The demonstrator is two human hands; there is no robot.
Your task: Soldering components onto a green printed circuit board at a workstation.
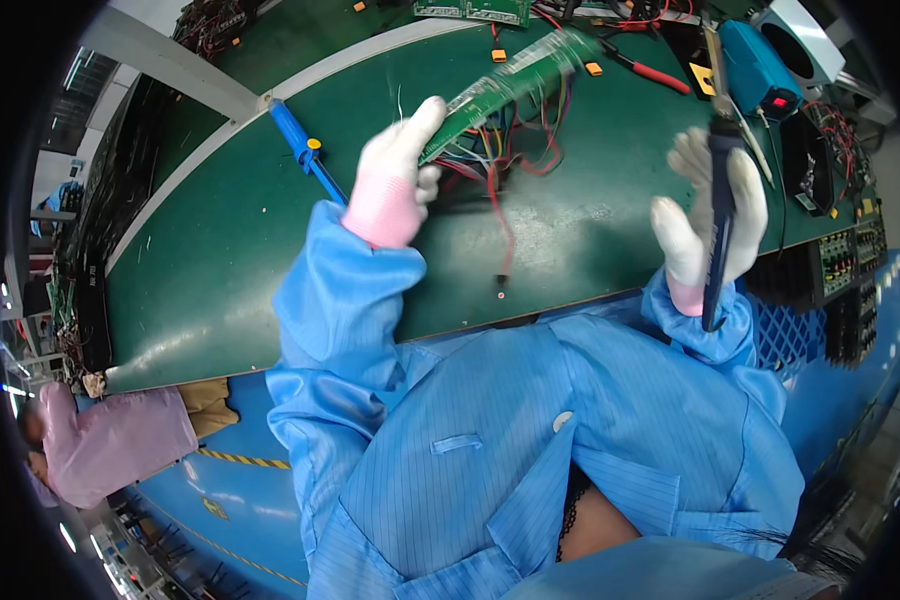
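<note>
My left hand (395,165), in a white glove with a pink cuff, grips the near end of a long green circuit board (490,102). The board is tilted above the bench, its far end smeared by motion. Coloured wires (505,145) hang beneath it, and one red lead trails toward the bench's front edge. My right hand (710,215), also gloved, has a long dark-handled tool (720,190) between its fingers. A metal shaft points away from its handle; it looks like a soldering iron. Thumb and fingers stand partly apart around the handle.
Left of my left hand lies a blue solder sucker (295,135). Red-handled pliers (660,78) and a teal soldering station (757,65) are at the far right. A black tray (808,165) sits near the right edge. A person in pink (120,440) is at lower left.
</note>
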